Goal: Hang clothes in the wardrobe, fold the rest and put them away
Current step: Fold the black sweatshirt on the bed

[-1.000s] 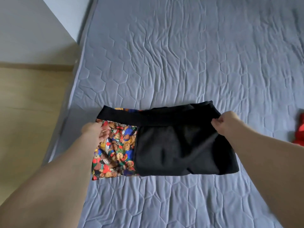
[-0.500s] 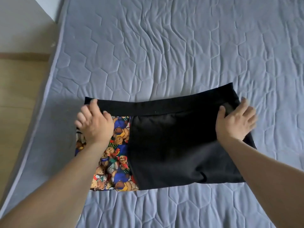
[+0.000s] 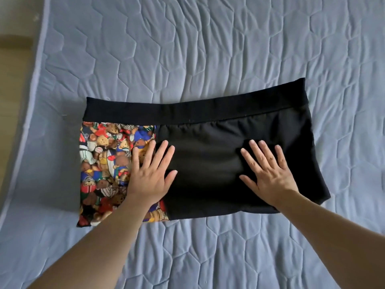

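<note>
A pair of black shorts [image 3: 208,163] with a wide black waistband and a bright teddy-bear print panel on its left side lies spread flat on the blue-grey quilted mattress [image 3: 208,49]. My left hand [image 3: 150,174] presses flat with straight fingers where the print panel meets the black fabric. Over on the black right half, my right hand [image 3: 268,174] lies palm down with its fingers spread. Neither hand grips the cloth.
The mattress edge runs down the left side, with wooden floor [image 3: 10,90] beyond it. Bare quilted surface lies above and below the shorts.
Both hands let go of the waistband corners and moved down and inward to lie flat on the shorts. The shorts now lie spread out on the mattress.
</note>
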### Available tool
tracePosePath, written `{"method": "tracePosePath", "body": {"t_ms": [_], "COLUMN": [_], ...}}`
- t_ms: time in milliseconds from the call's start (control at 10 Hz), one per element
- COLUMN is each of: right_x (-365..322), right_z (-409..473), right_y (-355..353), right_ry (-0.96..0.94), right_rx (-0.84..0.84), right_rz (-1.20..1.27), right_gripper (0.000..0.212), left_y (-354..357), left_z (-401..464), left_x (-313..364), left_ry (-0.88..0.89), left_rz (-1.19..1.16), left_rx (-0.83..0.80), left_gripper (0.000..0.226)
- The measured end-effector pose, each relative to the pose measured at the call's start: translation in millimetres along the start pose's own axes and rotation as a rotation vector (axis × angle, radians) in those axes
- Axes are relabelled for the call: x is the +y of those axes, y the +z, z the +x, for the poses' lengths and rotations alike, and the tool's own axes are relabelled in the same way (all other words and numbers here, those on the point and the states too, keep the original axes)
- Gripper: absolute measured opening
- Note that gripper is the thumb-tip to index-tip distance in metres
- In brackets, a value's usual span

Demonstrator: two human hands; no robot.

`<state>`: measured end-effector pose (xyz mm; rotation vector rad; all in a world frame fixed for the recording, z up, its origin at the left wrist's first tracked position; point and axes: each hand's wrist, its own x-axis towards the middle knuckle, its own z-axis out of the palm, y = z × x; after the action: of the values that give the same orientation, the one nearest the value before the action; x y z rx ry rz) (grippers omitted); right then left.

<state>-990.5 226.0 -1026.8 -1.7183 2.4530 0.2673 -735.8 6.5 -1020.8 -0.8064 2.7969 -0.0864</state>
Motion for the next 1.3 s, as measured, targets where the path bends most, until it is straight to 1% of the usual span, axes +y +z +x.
{"method": "tracePosePath", "body": {"t_ms": [100,200,300,400,500,600,700,800,900,1000,1100,1200,1300], "right_x": [-11,-29,-34,-46,-59,-35,7,38,19,-36,-108,-183,-237], "right_z": [-24,-48,-55,-54,-44,-38,-41,-49,-37,-31,-28,-6,32], "right_y": [-3,-28,-48,-60,-68,-64,-60,-58,-58,-71,-73,-85,-97], "right_ry": [0.229,0.859,1.703,2.097,2.091,2.136,2.015,1.890,1.901,1.837,1.240,0.757,0.379], "right_rx": [0.002,0.089,0.195,0.360,0.343,0.302,0.345,0.118,0.271,0.198,-0.001,-0.090,-0.236], "right_rz": [0.083,0.395,0.767,1.364,1.664,1.641,1.596,1.328,1.161,0.768,0.649,0.560,0.544], "right_gripper": [0.071,0.073,0.072,0.061,0.069,0.073,0.057,0.054,0.051,0.063,0.076,0.074,0.067], "left_y": [-6,-16,-38,-55,-78,-81,-70,-42,-41,-47,-52,-52,-46], "left_z": [-7,-36,-68,-71,-58,-43,-39,-53,-69,-87,-101,-106,-102], "left_x": [9,33,71,106,134,138,119,94,73,43,5,-39,-61], "left_ry": [-0.024,-0.254,-0.892,-1.730,-1.999,-2.002,-2.092,-2.020,-1.936,-1.872,-1.803,-1.709,-1.796], "left_rz": [-0.004,-0.088,-0.390,-1.184,-2.031,-2.185,-2.040,-2.055,-2.214,-2.310,-2.272,-2.183,-1.986], "left_rx": [-0.001,0.046,0.156,0.111,-0.072,-0.079,0.032,0.120,0.193,0.270,0.265,0.116,0.042], "left_gripper": [0.063,0.060,0.050,0.049,0.048,0.044,0.034,0.016,0.017,0.012,0.021,0.031,0.022]}}
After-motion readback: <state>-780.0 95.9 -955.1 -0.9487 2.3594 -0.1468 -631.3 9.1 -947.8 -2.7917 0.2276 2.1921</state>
